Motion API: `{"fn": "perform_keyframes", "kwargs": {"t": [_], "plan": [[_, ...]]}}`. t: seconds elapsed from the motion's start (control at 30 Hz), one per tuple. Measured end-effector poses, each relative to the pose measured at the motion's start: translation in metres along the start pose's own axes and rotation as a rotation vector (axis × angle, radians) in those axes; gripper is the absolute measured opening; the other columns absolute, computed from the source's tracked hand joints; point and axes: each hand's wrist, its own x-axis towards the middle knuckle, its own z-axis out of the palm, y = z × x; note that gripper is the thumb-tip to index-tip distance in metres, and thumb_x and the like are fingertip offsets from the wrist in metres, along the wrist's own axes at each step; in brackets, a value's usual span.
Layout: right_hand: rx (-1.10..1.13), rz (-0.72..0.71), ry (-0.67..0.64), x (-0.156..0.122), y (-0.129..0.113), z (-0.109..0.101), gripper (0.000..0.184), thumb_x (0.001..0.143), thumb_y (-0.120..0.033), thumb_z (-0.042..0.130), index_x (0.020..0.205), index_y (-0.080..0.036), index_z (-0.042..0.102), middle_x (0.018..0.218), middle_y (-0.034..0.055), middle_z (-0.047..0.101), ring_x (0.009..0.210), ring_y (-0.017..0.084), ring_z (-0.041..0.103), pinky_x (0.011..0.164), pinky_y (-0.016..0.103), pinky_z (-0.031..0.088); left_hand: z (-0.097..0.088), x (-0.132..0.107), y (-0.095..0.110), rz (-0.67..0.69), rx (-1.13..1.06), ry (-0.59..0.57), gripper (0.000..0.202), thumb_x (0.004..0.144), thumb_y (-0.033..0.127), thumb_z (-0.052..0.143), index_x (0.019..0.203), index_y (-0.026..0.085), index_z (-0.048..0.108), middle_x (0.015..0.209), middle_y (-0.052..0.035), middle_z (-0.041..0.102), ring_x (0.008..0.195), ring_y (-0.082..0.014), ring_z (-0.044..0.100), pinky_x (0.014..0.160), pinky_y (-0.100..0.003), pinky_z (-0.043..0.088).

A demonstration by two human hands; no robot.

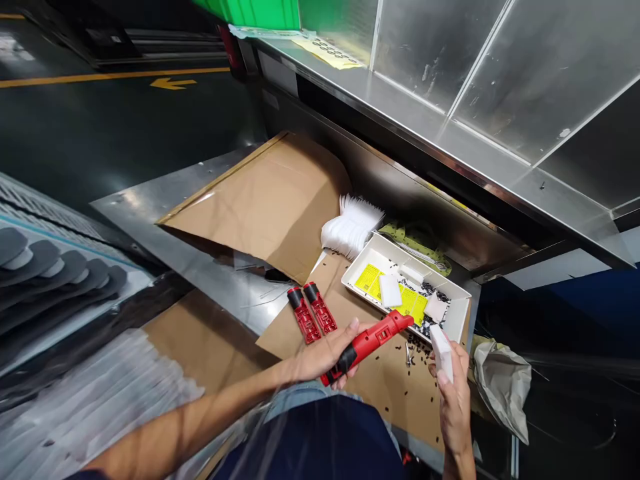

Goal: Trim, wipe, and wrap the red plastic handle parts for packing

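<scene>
My left hand (323, 357) is closed around a red and black electric screwdriver (367, 343), whose tip points toward a white tray (453, 323). My right hand (453, 390) grips a small white plastic piece (441, 352) just below the tray's near corner. The tray holds yellow labels (370, 280), white pieces (390, 291) and several small black screws (427, 290). More black screws (400, 393) lie scattered on the cardboard sheet (380, 380) under both hands.
Two red battery packs (313, 313) lie left of the tray. A stack of white pieces (353, 227) sits behind it, beside a curved cardboard sheet (265, 200). A steel shelf (450, 127) overhangs the bench. A crumpled grey bag (503, 387) hangs at right.
</scene>
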Motion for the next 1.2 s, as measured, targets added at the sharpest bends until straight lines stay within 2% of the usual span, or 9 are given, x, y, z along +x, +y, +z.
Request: {"fn": "perform_keyframes", "kwargs": {"t": [0.07,0.17,0.33,0.43,0.53,0.67,0.83,1.07,1.2], "plan": [[-0.020,-0.012,-0.042,-0.001,-0.005,0.006,0.052,0.097,-0.050,0.043,0.146,-0.032,0.045,0.133,0.0086,0.041,0.125,0.028,0.046,0.097,0.042,0.044,0.001,-0.001,-0.006,0.012,-0.010,0.005,0.091,0.086,0.079,0.028,0.153,0.018,0.030,0.056,0.0036,0.056,0.037,-0.0092,0.049,0.040,-0.018,0.032],[-0.056,-0.126,-0.020,0.001,-0.009,0.013,0.050,0.099,-0.046,0.043,0.146,-0.032,0.044,0.130,0.0091,0.039,0.120,0.026,0.047,0.092,0.039,0.045,0.002,-0.004,-0.011,0.034,-0.010,-0.001,0.099,0.080,0.086,0.025,0.154,0.020,0.027,0.057,0.0035,0.055,0.037,-0.0094,0.050,0.040,-0.018,0.036],[-0.150,-0.301,0.023,0.001,-0.026,0.029,0.048,0.101,-0.040,0.039,0.148,-0.030,0.041,0.125,0.0123,0.035,0.118,0.027,0.044,0.097,0.048,0.043,0.005,-0.011,-0.012,0.063,0.041,0.055,0.093,0.083,0.083,0.023,0.154,0.024,0.029,0.062,0.0021,0.056,0.046,-0.0111,0.056,0.045,-0.020,0.045],[-0.233,-0.350,0.032,-0.001,-0.039,0.045,0.047,0.101,-0.037,0.039,0.147,-0.029,0.043,0.126,0.0144,0.035,0.119,0.029,0.042,0.095,0.053,0.044,0.007,-0.014,-0.011,0.084,0.062,0.091,0.086,0.086,0.080,0.022,0.153,0.026,0.031,0.065,0.0023,0.055,0.048,-0.0107,0.057,0.046,-0.019,0.045],[-0.302,-0.439,0.001,0.008,-0.040,0.058,0.045,0.100,-0.033,0.042,0.145,-0.032,0.046,0.127,0.0138,0.036,0.119,0.030,0.042,0.093,0.052,0.046,0.010,-0.017,-0.013,0.112,0.115,0.126,0.085,0.086,0.079,0.022,0.153,0.027,0.030,0.065,0.0029,0.053,0.048,-0.0106,0.056,0.045,-0.020,0.044],[-0.347,-0.386,0.029,0.036,-0.023,0.050,0.045,0.100,-0.038,0.041,0.145,-0.034,0.046,0.124,0.0121,0.036,0.117,0.029,0.043,0.096,0.054,0.043,0.013,-0.018,-0.019,0.097,0.165,0.214,0.092,0.083,0.082,0.024,0.152,0.021,0.034,0.063,0.0017,0.054,0.048,-0.0124,0.056,0.045,-0.021,0.043],[-0.239,-0.255,0.172,0.045,-0.014,0.030,0.046,0.101,-0.040,0.038,0.146,-0.030,0.044,0.123,0.0117,0.035,0.122,0.028,0.039,0.104,0.050,0.035,0.015,-0.014,-0.018,0.032,-0.008,0.162,0.110,0.077,0.089,0.024,0.154,0.011,0.025,0.055,0.0019,0.053,0.042,-0.0143,0.054,0.041,-0.023,0.043],[-0.180,-0.252,0.106,0.016,-0.029,0.055,0.044,0.101,-0.035,0.040,0.145,-0.030,0.046,0.128,0.0120,0.032,0.125,0.026,0.038,0.103,0.050,0.036,0.020,-0.015,-0.014,-0.014,-0.153,0.152,0.105,0.079,0.086,0.029,0.155,0.013,0.021,0.052,0.0030,0.055,0.038,-0.0131,0.051,0.036,-0.020,0.035],[-0.226,-0.298,0.039,0.012,-0.031,0.062,0.044,0.101,-0.032,0.041,0.145,-0.032,0.045,0.128,0.0120,0.033,0.123,0.027,0.040,0.101,0.051,0.039,0.020,-0.013,-0.020,-0.010,-0.184,0.155,0.097,0.084,0.081,0.028,0.154,0.014,0.022,0.053,0.0026,0.057,0.038,-0.0130,0.052,0.036,-0.020,0.034]]}}
